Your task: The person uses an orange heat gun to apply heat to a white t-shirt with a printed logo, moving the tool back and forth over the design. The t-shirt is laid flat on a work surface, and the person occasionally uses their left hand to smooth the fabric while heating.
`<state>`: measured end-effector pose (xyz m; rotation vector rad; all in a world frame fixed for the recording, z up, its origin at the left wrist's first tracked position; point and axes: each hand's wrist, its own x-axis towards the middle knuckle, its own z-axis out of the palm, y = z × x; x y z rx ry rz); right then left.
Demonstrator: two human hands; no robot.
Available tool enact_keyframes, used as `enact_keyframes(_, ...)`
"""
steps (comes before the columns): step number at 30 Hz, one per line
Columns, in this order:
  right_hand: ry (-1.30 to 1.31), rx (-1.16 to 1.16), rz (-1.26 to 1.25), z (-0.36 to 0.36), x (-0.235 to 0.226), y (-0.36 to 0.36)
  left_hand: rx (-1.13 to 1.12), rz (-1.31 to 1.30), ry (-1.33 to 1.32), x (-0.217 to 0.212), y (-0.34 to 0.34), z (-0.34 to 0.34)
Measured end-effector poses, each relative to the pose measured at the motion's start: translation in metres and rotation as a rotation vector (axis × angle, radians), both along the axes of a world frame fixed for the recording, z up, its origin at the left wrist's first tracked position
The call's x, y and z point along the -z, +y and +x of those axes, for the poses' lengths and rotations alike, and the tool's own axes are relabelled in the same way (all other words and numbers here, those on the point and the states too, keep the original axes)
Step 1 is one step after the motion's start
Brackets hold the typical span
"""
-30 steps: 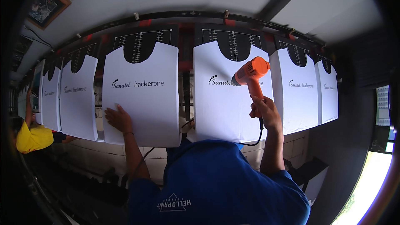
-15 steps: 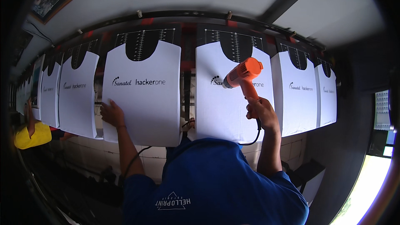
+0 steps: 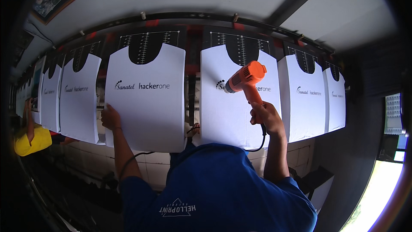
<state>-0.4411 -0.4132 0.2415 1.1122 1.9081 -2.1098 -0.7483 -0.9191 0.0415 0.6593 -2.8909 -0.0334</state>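
Note:
My right hand is closed round the grip of an orange heat gun. The gun's dark nozzle points left, over the black print on a white T-shirt stretched on a flat board. Part of that print is hidden behind the gun. To the left lies another white T-shirt with the same kind of print, also on a board. My left hand is at its left edge, with fingers curled round the border and partly hidden. A black cord hangs from the gun's handle.
More boards with white T-shirts stand in the row, such as one on the left and one on the right. A dark rail runs behind them. Far left, a person in a yellow top is beside the row.
My left hand has slid slightly left and down to the shirt's edge, its fingers now more curled. The heat gun has shifted a little left and down in my right hand.

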Motion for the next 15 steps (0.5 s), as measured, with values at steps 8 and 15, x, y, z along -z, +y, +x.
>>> enact_keyframes(8,0.016,-0.05,0.015,-0.007,0.007,-0.009,-0.041,0.172,-0.08,0.003,-0.016,-0.011)
enact_keyframes(15,-0.012,-0.073,0.01,-0.016,0.005,-0.012,-0.03,0.17,-0.052,0.003,-0.013,-0.009)
